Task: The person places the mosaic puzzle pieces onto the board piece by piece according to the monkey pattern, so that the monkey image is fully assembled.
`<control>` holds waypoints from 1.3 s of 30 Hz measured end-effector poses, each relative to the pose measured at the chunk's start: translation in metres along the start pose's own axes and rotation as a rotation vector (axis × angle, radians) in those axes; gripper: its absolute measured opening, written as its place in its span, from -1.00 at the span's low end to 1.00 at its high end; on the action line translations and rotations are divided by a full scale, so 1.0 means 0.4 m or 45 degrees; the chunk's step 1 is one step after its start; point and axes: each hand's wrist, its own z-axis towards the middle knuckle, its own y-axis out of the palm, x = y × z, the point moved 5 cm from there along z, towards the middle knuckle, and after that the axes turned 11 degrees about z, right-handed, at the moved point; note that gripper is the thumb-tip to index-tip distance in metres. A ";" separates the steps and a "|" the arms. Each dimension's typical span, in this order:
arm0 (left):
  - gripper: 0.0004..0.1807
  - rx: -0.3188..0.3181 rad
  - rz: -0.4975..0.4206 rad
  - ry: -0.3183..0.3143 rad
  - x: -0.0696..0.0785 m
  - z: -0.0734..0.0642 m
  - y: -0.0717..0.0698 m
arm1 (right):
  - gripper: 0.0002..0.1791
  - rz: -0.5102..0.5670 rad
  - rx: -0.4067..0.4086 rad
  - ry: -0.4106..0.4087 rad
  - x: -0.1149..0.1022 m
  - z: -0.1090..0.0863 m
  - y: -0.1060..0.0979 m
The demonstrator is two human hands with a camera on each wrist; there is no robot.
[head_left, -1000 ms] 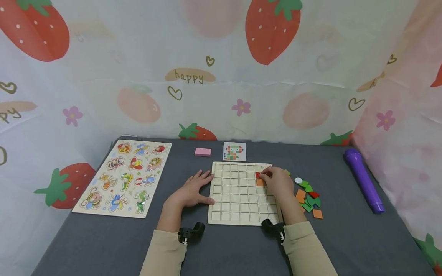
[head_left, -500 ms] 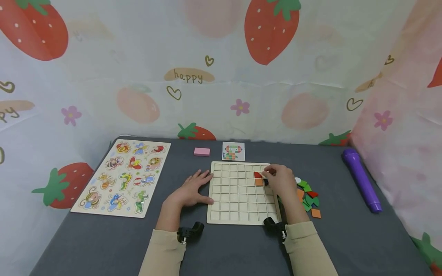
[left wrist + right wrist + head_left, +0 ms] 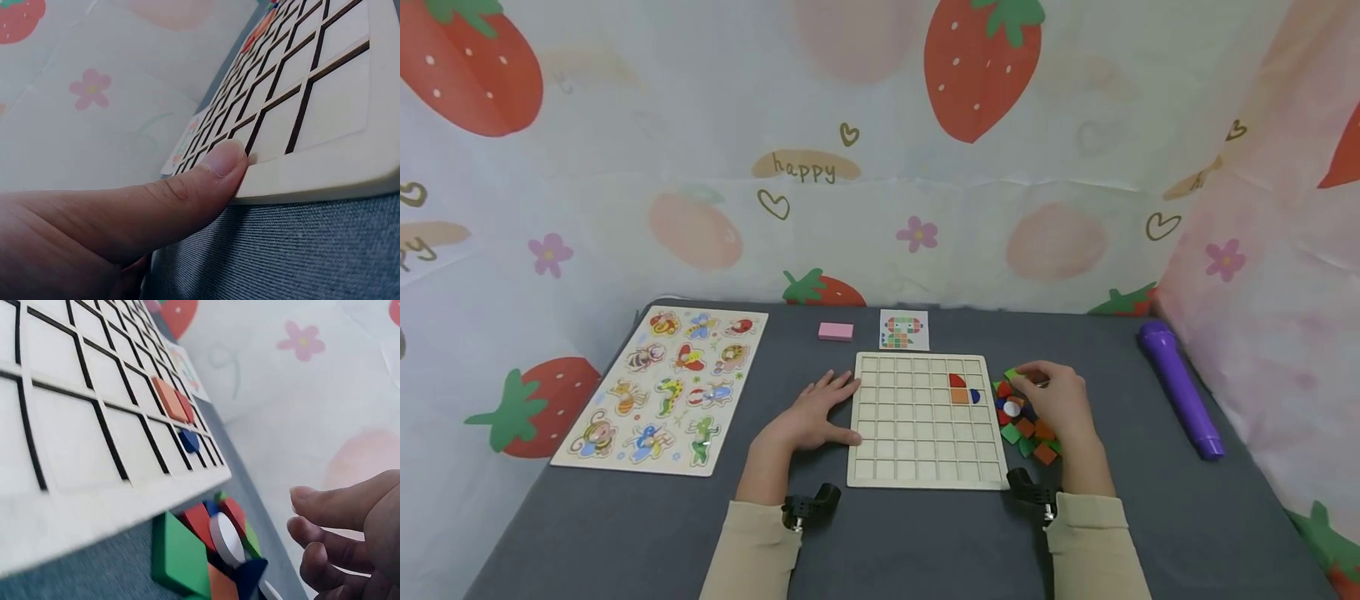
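Observation:
My left hand (image 3: 815,414) lies spread at the left edge of a wooden grid board (image 3: 917,484), its thumb (image 3: 206,172) pressing the rim. In the board's upper right cells sit a red rounded tile (image 3: 957,381), an orange square tile (image 3: 959,396) below it and a dark blue rounded tile (image 3: 189,441) to the right. My right hand (image 3: 1060,400) hovers over the loose tile pile just right of the board. Its fingers are loosely bent, with nothing between them in the right wrist view. A green square tile (image 3: 179,555) and a white round tile (image 3: 227,539) are in the pile.
Behind the board lie a pattern card (image 3: 904,330) and a pink block (image 3: 836,332). An insect picture board (image 3: 662,390) is on the left. On the right lies a purple tube-shaped object (image 3: 1180,390). A strawberry-print cloth (image 3: 805,83) hangs behind the dark table (image 3: 925,542).
My right hand has left the board and moved right to the tile pile. A dark blue tile now shows in the cell beside the orange one. My left hand keeps its place.

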 end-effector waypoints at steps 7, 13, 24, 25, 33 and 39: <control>0.08 0.012 -0.005 0.010 -0.003 -0.002 0.001 | -0.61 0.002 -0.009 0.048 0.031 -0.001 -0.008; 0.07 0.007 -0.009 0.002 -0.008 -0.002 0.003 | -0.54 -0.050 -0.019 0.123 0.028 0.002 0.022; 0.08 0.024 -0.030 0.013 -0.009 0.000 0.003 | -0.60 -0.183 -0.080 0.132 0.024 0.010 0.046; 0.08 0.023 -0.028 0.014 -0.008 0.001 0.003 | -0.61 -0.175 -0.078 0.126 0.024 0.009 0.045; 0.08 0.011 -0.015 0.019 -0.003 0.002 0.002 | -0.75 -0.013 -0.054 0.138 0.024 0.006 0.030; 0.08 0.015 -0.003 0.020 -0.001 0.002 0.003 | -0.73 0.019 -0.085 0.107 0.016 0.006 0.018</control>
